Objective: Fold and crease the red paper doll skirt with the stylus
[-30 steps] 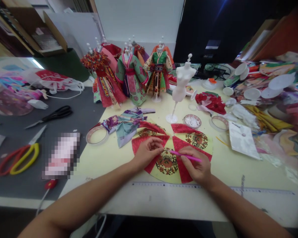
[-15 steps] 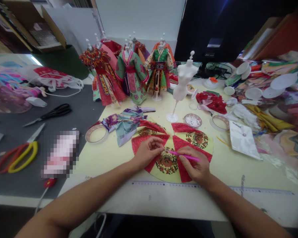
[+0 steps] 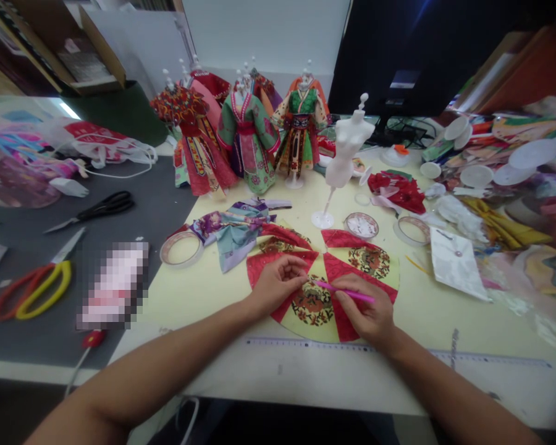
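A round fabric piece (image 3: 312, 314) of red and yellow-green panels with flower medallions lies flat on the table. Above its left half is my left hand (image 3: 280, 281), with thumb and fingertips drawn together; anything pinched there is too small to make out. My right hand (image 3: 365, 312) grips a slim pink pen-like tool (image 3: 359, 295) over the right panels. The tool's tip points left, close to my left fingertips. Part of the fabric is hidden beneath both hands. Just beyond its far edge stand a white mannequin (image 3: 346, 151) and a small round dish of white bits (image 3: 361, 225).
Dressed doll forms (image 3: 250, 142) stand at the back. Tape rolls (image 3: 181, 249) and a purple-blue garment (image 3: 236, 232) lie left of the fabric. A ruler (image 3: 306, 345) runs along the front. Scissors (image 3: 44, 290) lie at left; bagged cloth (image 3: 509, 161) is piled at right.
The view has shifted very slightly. Both hands, the pink tool and the fabric keep practically the same positions.
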`<state>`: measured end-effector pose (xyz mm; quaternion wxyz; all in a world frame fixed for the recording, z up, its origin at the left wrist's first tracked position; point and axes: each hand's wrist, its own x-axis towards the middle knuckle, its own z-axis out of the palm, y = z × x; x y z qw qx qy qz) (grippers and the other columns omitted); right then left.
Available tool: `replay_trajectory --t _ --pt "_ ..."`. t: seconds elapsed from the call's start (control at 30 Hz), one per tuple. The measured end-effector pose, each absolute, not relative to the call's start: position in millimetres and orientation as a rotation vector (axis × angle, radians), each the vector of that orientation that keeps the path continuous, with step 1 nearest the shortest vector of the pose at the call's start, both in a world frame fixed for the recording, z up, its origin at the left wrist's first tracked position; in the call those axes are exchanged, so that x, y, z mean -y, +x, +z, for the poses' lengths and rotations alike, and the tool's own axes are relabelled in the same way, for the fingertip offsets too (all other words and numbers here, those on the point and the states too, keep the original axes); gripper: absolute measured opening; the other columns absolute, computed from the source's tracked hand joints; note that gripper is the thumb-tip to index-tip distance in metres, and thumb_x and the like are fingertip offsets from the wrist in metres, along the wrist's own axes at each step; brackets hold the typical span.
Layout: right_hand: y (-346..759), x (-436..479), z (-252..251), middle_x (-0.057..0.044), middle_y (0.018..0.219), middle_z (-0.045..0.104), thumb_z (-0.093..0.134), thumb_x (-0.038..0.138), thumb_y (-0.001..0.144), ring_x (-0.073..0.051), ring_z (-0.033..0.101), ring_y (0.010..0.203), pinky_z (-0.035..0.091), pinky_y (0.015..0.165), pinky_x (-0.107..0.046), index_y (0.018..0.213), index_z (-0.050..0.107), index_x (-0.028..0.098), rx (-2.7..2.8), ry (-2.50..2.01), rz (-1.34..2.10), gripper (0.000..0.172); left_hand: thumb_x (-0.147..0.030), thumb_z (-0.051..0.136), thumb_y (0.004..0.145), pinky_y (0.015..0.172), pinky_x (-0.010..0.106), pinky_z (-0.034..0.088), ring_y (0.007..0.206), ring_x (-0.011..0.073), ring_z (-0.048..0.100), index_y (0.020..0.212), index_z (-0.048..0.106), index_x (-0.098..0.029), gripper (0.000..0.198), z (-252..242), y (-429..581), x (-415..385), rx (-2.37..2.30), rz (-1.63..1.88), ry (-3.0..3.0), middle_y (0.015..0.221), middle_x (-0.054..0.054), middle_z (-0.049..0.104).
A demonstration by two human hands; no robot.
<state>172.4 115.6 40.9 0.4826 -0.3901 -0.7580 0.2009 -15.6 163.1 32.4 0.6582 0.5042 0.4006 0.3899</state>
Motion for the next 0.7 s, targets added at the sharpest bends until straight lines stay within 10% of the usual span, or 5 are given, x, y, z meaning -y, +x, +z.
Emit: replay_trajectory --t 0.7 --pt "177.2 -118.7 40.4 -0.003 0.074 0.062 0.051 0.016 0.08 -0.014 0.06 0.066 0.048 0.059 -0.025 0.082 0.057 0.018 1.776 -1.15 0.387 0.007 -0.019 0.065 0.071 0.068 0.025 0.046 0.07 0.0096 0.057 0.088 0.055 -0.015 0.021 29.7 -20.2 -166.8 -0.983 0.917 1.216 0.074 0.0 0.059"
